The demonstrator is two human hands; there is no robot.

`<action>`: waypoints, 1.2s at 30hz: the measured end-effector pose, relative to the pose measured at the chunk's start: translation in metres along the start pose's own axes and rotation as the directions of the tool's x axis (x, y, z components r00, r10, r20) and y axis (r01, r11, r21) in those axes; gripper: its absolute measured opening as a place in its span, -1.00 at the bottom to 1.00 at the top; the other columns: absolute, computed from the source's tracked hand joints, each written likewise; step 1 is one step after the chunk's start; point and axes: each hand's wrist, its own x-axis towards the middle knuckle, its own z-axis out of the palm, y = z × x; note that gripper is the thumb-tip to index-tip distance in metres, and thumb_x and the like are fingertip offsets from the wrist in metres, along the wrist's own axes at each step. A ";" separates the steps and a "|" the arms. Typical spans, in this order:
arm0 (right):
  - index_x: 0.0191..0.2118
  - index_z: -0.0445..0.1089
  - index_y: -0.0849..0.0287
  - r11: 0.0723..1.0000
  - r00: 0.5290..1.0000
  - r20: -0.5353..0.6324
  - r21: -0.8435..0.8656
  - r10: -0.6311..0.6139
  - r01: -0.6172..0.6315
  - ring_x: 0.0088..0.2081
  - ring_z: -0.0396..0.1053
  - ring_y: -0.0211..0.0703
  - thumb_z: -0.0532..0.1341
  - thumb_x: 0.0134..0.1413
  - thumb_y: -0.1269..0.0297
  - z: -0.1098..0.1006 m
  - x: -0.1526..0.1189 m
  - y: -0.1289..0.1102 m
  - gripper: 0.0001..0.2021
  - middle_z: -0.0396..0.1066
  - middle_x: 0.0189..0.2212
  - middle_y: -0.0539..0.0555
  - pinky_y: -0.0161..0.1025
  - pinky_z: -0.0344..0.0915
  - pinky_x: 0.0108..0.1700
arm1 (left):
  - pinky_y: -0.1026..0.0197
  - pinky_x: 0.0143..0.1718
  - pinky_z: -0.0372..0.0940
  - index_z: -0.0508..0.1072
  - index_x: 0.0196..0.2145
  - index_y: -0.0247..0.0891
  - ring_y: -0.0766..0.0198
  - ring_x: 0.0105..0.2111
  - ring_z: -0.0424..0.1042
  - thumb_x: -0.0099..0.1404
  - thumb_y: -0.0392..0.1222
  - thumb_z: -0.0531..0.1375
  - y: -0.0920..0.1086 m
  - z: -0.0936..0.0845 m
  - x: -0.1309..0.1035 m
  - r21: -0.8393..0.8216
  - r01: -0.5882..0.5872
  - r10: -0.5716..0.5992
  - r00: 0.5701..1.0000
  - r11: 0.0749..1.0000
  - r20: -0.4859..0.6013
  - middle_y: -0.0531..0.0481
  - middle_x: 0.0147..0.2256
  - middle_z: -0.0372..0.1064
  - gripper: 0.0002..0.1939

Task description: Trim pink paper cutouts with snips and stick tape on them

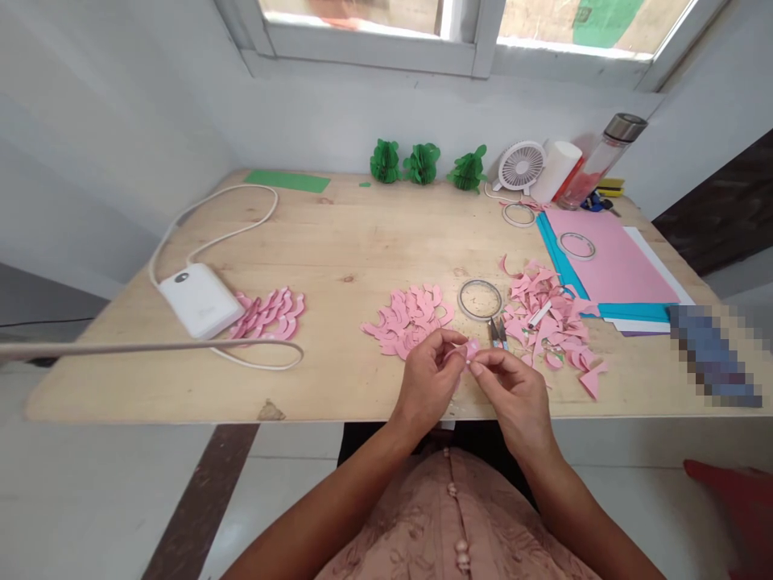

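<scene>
Between both hands, near the front edge of the table, is a small pink paper piece [472,347]. My left hand [427,377] pinches it from the left, fingers curled. My right hand [513,392] grips its right side between thumb and forefinger. Just beyond my left hand lies a pile of curved pink paper cut-outs [411,314]. Small scissors [498,332] rest behind my right hand, partly hidden by it. A roll of narrow tape [480,300] lies flat beyond them. Pink paper scraps [552,322] are heaped to the right.
At left, a white power bank [202,302] with a looped cable sits beside more pink cut-outs [271,314]. Green paper ornaments [423,163] line the wall near a small fan [522,167] and a bottle [597,165]. Coloured sheets [616,262] lie at right, a tape roll on them.
</scene>
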 end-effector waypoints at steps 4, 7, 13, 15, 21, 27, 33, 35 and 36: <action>-0.42 0.42 0.15 1.000 1.000 -0.023 -0.025 0.016 -0.016 -0.34 0.35 -0.17 0.24 -0.02 0.28 -0.001 0.004 0.001 -0.92 0.43 -0.44 0.02 -0.24 0.23 -0.22 | 0.35 -0.48 0.16 0.40 -0.38 -0.30 0.41 -0.54 0.25 0.09 -0.24 0.19 0.006 0.000 -0.001 -0.121 0.120 -0.117 0.993 0.985 0.027 0.08 -0.51 0.33 -0.89; -0.43 0.43 0.15 0.999 0.998 -0.055 -0.043 -0.002 -0.001 -0.37 0.35 -0.17 0.25 -0.04 0.26 -0.005 0.009 0.000 -0.91 0.44 -0.46 0.01 -0.25 0.24 -0.26 | 0.35 -0.48 0.18 0.43 -0.34 -0.32 0.42 -0.55 0.26 0.06 -0.20 0.25 0.011 -0.003 -0.002 -0.195 0.208 -0.200 0.978 0.958 0.062 0.07 -0.50 0.36 -0.81; -0.44 0.44 0.15 0.994 0.998 -0.059 -0.110 -0.021 0.014 -0.37 0.33 -0.17 0.25 -0.06 0.24 -0.014 0.021 -0.001 -0.90 0.44 -0.47 0.01 -0.24 0.23 -0.27 | 0.32 -0.45 0.27 0.46 -0.38 -0.35 0.38 -0.51 0.33 0.02 -0.22 0.28 0.015 -0.013 -0.005 -0.179 0.326 -0.285 0.933 0.928 0.220 0.04 -0.50 0.38 -0.82; -0.45 0.44 0.14 0.992 0.999 -0.036 -0.124 -0.024 0.019 -0.39 0.32 -0.18 0.25 -0.06 0.25 -0.016 0.025 -0.002 -0.91 0.43 -0.48 0.00 -0.24 0.22 -0.28 | 0.32 -0.47 0.28 0.45 -0.43 -0.35 0.39 -0.55 0.33 0.03 -0.23 0.27 0.014 -0.015 -0.005 -0.138 0.336 -0.300 0.926 0.932 0.228 0.07 -0.54 0.36 -0.86; -0.44 0.44 0.15 0.997 1.000 0.007 -0.079 -0.007 0.008 -0.43 0.29 -0.22 0.25 -0.06 0.25 -0.018 0.033 -0.001 -0.91 0.41 -0.49 -0.01 -0.27 0.20 -0.33 | 0.35 -0.54 0.24 0.40 -0.52 -0.33 0.41 -0.62 0.32 0.05 -0.25 0.25 0.010 -0.017 -0.004 -0.090 0.347 -0.318 0.917 0.933 0.240 0.10 -0.63 0.33 -0.90; -0.41 0.42 0.15 1.000 1.000 0.028 -0.017 -0.012 0.012 -0.34 0.32 -0.18 0.24 -0.02 0.27 -0.016 0.026 0.001 -0.92 0.43 -0.41 0.03 -0.25 0.22 -0.26 | 0.36 -0.57 0.23 0.40 -0.53 -0.33 0.41 -0.64 0.31 0.04 -0.25 0.24 0.007 -0.015 -0.001 -0.141 0.348 -0.323 0.930 0.927 0.172 0.08 -0.63 0.35 -0.90; -0.43 0.40 0.15 1.000 0.996 0.088 0.006 0.029 -0.029 -0.26 0.34 -0.13 0.21 0.01 0.28 -0.008 0.013 0.002 -0.91 0.43 -0.37 0.06 -0.22 0.24 -0.19 | 0.34 -0.55 0.22 0.41 -0.52 -0.34 0.41 -0.63 0.30 0.03 -0.22 0.26 0.007 -0.011 0.001 -0.175 0.308 -0.294 0.950 0.935 0.105 0.10 -0.64 0.31 -0.87; -0.44 0.39 0.16 0.999 0.996 0.081 0.011 0.035 -0.036 -0.28 0.34 -0.13 0.21 0.00 0.28 -0.006 0.012 0.002 -0.91 0.43 -0.40 0.06 -0.22 0.25 -0.20 | 0.34 -0.54 0.23 0.41 -0.53 -0.34 0.41 -0.62 0.30 0.03 -0.21 0.26 0.007 -0.009 0.000 -0.172 0.281 -0.270 0.959 0.944 0.087 0.11 -0.64 0.30 -0.87; -0.43 0.39 0.16 0.999 0.997 0.073 0.015 0.037 -0.038 -0.29 0.34 -0.13 0.21 -0.01 0.28 -0.006 0.012 0.003 -0.92 0.43 -0.41 0.06 -0.22 0.25 -0.21 | 0.34 -0.53 0.23 0.41 -0.54 -0.34 0.41 -0.61 0.30 0.03 -0.21 0.26 0.008 -0.009 0.000 -0.171 0.267 -0.257 0.963 0.948 0.079 0.11 -0.63 0.30 -0.87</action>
